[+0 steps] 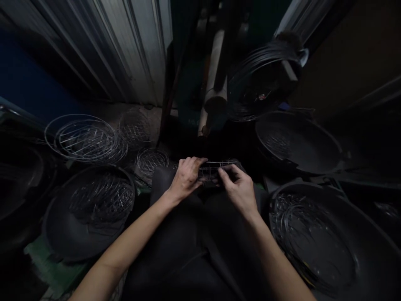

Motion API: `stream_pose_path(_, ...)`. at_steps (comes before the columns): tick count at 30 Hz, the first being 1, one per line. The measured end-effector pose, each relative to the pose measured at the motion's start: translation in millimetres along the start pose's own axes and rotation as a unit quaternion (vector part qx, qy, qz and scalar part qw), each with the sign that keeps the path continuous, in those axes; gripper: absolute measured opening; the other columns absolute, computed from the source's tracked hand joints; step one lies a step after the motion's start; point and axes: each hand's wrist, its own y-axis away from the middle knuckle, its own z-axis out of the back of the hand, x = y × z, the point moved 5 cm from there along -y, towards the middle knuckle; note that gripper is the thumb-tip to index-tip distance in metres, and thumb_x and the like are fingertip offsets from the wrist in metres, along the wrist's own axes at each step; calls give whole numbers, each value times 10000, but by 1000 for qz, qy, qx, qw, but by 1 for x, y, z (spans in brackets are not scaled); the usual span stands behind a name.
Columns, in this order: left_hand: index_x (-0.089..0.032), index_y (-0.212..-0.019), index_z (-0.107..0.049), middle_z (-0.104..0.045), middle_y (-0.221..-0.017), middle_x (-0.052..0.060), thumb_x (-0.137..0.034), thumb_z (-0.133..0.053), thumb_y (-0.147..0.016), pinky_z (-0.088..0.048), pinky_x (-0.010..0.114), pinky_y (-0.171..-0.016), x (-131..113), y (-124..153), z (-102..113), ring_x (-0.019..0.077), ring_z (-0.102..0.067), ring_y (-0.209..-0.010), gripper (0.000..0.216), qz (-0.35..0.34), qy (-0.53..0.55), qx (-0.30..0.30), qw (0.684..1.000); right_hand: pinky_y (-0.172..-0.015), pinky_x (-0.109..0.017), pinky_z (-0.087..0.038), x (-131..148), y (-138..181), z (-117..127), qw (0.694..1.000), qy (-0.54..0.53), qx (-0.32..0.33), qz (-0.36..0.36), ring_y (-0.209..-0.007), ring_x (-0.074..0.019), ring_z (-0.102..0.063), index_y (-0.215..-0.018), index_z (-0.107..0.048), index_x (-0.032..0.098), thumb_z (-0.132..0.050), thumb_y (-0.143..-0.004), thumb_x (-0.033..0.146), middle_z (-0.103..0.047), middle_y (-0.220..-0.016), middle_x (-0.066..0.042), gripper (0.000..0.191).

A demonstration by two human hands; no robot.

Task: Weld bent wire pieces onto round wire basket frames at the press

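Left hand (186, 177) closed firmly over one end of a flat, oblong wire rack (217, 170); right hand (238, 194) gripping the other end between thumb and bent fingers. Rack held level just above a dark-clothed lap (188, 259), its thin bright rods crossing in a grid, its middle partly hidden by the hands, its joints too dim to make out.

On either side, round black basins with thick rims and smooth, dull walls. In the near-right basin (313, 196), a heap of tangled wire rings, cut off by the frame edge. In the near-left basin (62, 234), a loose pile of wire pieces. In the far-right basin (297, 142), a small cluster of thin wires against the dark bottom. Under the near-left basin, a green mat (53, 267).

Far left, a stack of shiny wire hoops (81, 138) beside two round wire mesh pieces (152, 161). Beyond, a ribbed corrugated metal sheet (131, 46), a pale tube (213, 83) and a hanging coil of dark wire (263, 79), half lost in shadow.
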Motion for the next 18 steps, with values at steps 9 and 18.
stream_pose_path(9,-180,-1214,-434,-567,-1065,87,-210,-642,-748,-375,372,-839,22,-6,4,240,-528,-978,511,25,21,-37,999,-587,-224,-424,17,-14,-18,994,55,-31,84,-615,-133,-551,-785,-612,168,-548,-830,429,-615,-690,-2,273)
stream_pose_path(18,-157,-1198,-417,-570,-1031,87,-261,-627,-790,-375,348,-794,40,-25,10,223,-532,-922,470,-4,-1,-92,996,-610,-225,-415,28,-39,-28,989,57,-42,127,-627,-130,-533,-785,-594,175,-538,-835,425,-607,-694,2,261)
